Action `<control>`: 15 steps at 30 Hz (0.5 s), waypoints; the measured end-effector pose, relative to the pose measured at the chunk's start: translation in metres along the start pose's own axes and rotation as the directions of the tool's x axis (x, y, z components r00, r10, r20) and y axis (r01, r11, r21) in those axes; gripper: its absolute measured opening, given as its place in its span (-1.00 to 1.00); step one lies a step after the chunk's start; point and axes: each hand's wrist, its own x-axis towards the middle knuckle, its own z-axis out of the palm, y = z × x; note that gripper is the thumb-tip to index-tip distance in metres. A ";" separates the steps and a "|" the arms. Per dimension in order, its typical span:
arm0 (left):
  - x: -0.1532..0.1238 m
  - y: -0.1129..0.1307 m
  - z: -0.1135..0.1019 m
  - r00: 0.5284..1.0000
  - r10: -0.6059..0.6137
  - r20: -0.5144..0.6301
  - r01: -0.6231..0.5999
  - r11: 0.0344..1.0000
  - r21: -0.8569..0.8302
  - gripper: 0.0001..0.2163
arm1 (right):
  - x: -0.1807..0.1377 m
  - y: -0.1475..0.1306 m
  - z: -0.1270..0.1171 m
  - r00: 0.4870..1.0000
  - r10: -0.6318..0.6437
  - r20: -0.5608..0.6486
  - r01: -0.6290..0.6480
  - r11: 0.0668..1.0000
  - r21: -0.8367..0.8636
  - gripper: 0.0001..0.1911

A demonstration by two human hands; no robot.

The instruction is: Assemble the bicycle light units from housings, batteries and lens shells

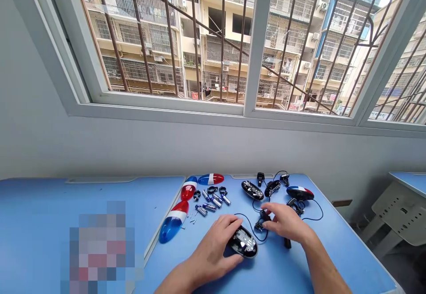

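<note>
My left hand is curled around a black oval device base with a shiny inside, holding it down on the blue table. A thin black wire runs from the base to a small black part that my right hand pinches with its fingertips. A short black piece lies under my right wrist.
Red, white and blue oval covers lie at the left, with several batteries, black rings and small screws. More black bases, a closed oval unit and wires lie behind. A chair stands at the right.
</note>
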 end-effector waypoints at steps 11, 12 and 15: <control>-0.001 -0.002 -0.012 0.999 -0.013 0.033 0.013 1.000 -0.010 -0.40 | 0.001 0.010 0.002 1.000 -0.009 0.017 0.010 0.996 -0.087 -0.60; -0.001 -0.002 -0.012 0.999 -0.012 0.038 0.012 1.000 -0.010 -0.42 | 0.001 0.010 0.003 1.000 -0.014 0.014 0.016 0.994 -0.104 -0.60; 0.000 -0.002 -0.013 0.998 -0.023 0.052 0.023 1.000 0.003 -0.42 | 0.001 0.011 0.005 0.999 -0.029 0.020 0.031 0.991 -0.131 -0.55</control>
